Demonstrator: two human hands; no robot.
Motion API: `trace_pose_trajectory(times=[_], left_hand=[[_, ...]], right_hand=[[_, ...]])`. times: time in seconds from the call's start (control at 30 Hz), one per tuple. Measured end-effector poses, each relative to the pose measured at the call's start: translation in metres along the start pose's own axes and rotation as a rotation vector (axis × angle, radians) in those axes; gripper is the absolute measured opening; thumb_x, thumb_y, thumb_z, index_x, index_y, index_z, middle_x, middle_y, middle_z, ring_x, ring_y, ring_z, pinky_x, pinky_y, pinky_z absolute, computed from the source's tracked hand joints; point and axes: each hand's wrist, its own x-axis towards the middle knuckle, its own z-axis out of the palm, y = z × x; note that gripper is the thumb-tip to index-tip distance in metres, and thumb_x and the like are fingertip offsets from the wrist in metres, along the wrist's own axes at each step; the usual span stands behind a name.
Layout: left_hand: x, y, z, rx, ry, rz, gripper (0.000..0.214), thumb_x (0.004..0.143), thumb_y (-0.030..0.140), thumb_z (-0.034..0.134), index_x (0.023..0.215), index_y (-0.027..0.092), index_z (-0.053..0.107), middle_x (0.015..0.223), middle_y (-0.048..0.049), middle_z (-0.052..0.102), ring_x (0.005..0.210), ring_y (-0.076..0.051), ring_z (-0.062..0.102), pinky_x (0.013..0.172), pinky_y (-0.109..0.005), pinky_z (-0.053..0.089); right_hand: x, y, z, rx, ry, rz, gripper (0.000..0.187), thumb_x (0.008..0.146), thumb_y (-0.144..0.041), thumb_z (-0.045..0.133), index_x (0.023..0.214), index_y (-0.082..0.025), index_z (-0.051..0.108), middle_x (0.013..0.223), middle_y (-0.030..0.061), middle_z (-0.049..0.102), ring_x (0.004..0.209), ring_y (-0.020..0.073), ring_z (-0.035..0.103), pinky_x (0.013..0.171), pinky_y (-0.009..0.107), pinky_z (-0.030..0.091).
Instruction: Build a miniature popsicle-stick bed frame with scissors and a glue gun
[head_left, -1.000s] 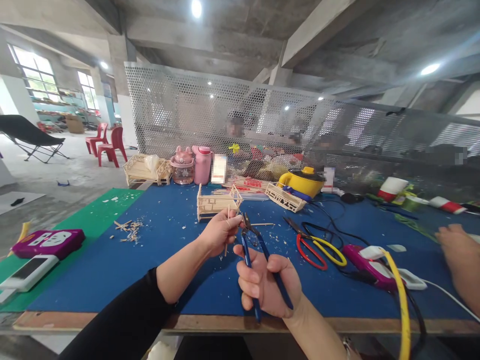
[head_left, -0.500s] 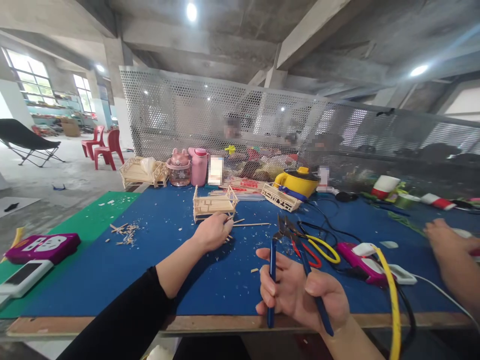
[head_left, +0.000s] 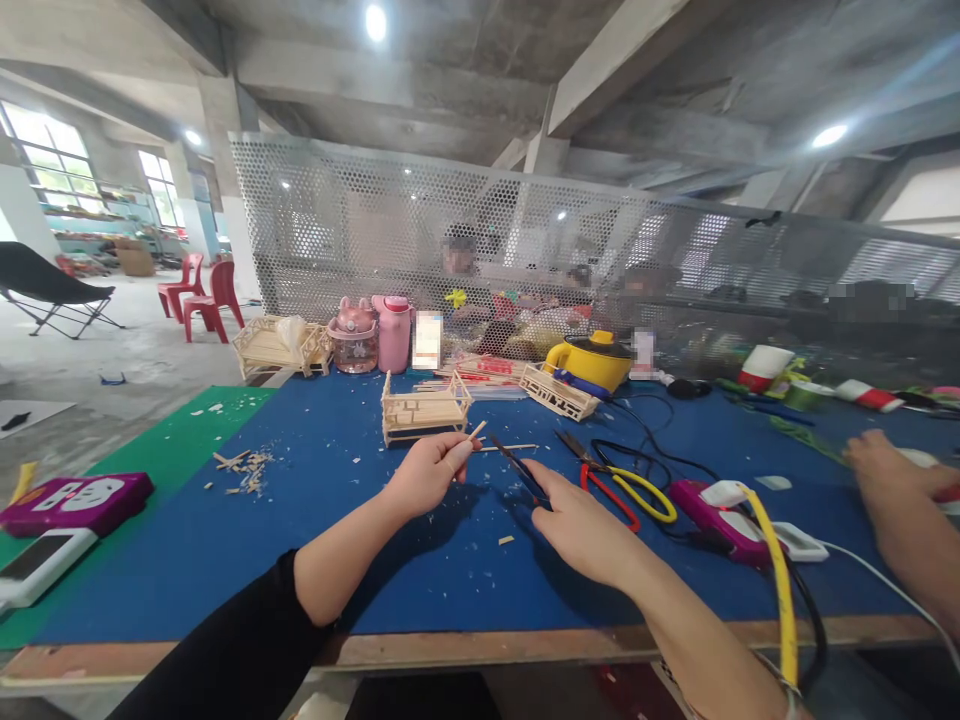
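Note:
Between its fingertips my left hand [head_left: 430, 474] pinches a short wooden stick [head_left: 477, 431], whose end points up and to the right. My right hand [head_left: 581, 515] is closed around a pair of pliers [head_left: 519, 468] with blue handles; the jaws point toward the stick and seem a small gap from it. Just behind my left hand stands a small wooden-stick model [head_left: 426, 410] with railings, like a little bed or bench. A longer loose stick [head_left: 517, 447] lies on the blue mat [head_left: 337, 580] behind the pliers.
Stick offcuts [head_left: 244, 470] lie at left. Red-and-yellow-handled scissors [head_left: 637, 492], a purple power strip [head_left: 720, 525] and cables are at right, near another person's hand [head_left: 892, 480]. Behind stand a yellow pot [head_left: 596, 362], pink bottle [head_left: 394, 335] and perforated screen [head_left: 337, 240].
My right hand has turned over and gripped the pliers' handles together, bringing the jaws left toward the stick. My left hand has lifted a stick end, now pointing up.

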Motion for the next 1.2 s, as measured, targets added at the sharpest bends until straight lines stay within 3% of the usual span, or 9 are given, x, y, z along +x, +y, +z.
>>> trace_pose_trajectory(times=[0.27,0.4,0.53,0.67,0.73,0.83,1.13,1.2], left_hand=[[-0.005,0.009,-0.001,0.121,-0.049,0.053,0.044,0.088,0.046,0.037,0.096,0.013,0.065,0.056,0.0029,0.047,0.052,-0.010,0.041,0.054,-0.023,0.034],[-0.008,0.010,-0.001,0.166,-0.034,0.052,0.046,0.087,0.048,0.036,0.097,0.013,0.065,0.058,0.0027,0.048,0.054,-0.011,0.041,0.053,-0.022,0.034],[-0.010,0.012,-0.001,0.292,0.049,0.134,0.047,0.089,0.047,0.033,0.085,0.014,0.066,0.067,-0.0016,0.060,0.063,-0.014,0.051,0.061,-0.024,0.039],[-0.011,0.013,0.001,0.373,0.089,0.156,0.046,0.089,0.046,0.032,0.080,0.015,0.065,0.067,-0.0029,0.062,0.063,-0.015,0.052,0.060,-0.024,0.039],[-0.010,0.014,0.003,0.384,0.100,0.161,0.046,0.089,0.046,0.032,0.078,0.015,0.064,0.064,-0.0025,0.061,0.061,-0.014,0.051,0.058,-0.024,0.039],[-0.010,0.014,0.005,0.385,0.109,0.187,0.044,0.090,0.044,0.033,0.076,0.015,0.064,0.063,-0.0019,0.060,0.059,-0.013,0.049,0.058,-0.023,0.038],[-0.012,0.015,0.003,0.416,0.124,0.260,0.040,0.091,0.039,0.034,0.076,0.014,0.062,0.064,-0.0028,0.060,0.060,-0.013,0.051,0.060,-0.023,0.038],[-0.013,0.014,0.004,0.414,0.134,0.294,0.039,0.090,0.038,0.034,0.074,0.015,0.061,0.063,-0.0023,0.059,0.059,-0.012,0.050,0.059,-0.023,0.038]], right_hand=[[-0.001,-0.011,-0.002,0.052,-0.011,-0.071,0.055,0.074,-0.014,0.043,0.125,-0.030,0.051,0.112,0.0022,0.064,0.103,0.0231,0.057,0.084,0.034,0.043],[-0.003,-0.017,0.000,0.115,-0.008,-0.104,0.051,0.072,-0.012,0.043,0.118,-0.028,0.058,0.102,0.0019,0.068,0.097,0.0230,0.060,0.082,0.032,0.043],[-0.004,-0.020,0.004,0.267,-0.040,-0.164,0.045,0.069,-0.011,0.042,0.108,-0.023,0.061,0.097,0.0005,0.067,0.089,0.0200,0.058,0.080,0.030,0.042],[-0.002,-0.015,0.008,0.433,-0.135,-0.095,0.034,0.062,-0.010,0.042,0.089,-0.019,0.061,0.063,-0.0048,0.056,0.061,0.0125,0.048,0.061,0.024,0.037],[0.000,-0.010,0.012,0.530,-0.176,-0.035,0.034,0.059,-0.010,0.043,0.089,-0.018,0.058,0.056,-0.0065,0.047,0.053,0.0100,0.040,0.052,0.023,0.032],[0.001,-0.006,0.016,0.656,-0.217,0.018,0.038,0.056,-0.011,0.044,0.092,-0.017,0.054,0.055,-0.0071,0.041,0.049,0.0089,0.036,0.047,0.023,0.027],[-0.003,-0.008,0.020,0.798,-0.227,0.038,0.041,0.053,-0.010,0.047,0.094,-0.015,0.052,0.057,-0.0060,0.046,0.049,0.0086,0.040,0.049,0.024,0.032],[-0.003,-0.006,0.024,0.905,-0.318,0.012,0.042,0.053,-0.010,0.046,0.094,-0.016,0.053,0.057,-0.0049,0.049,0.049,0.0094,0.043,0.049,0.024,0.035]])
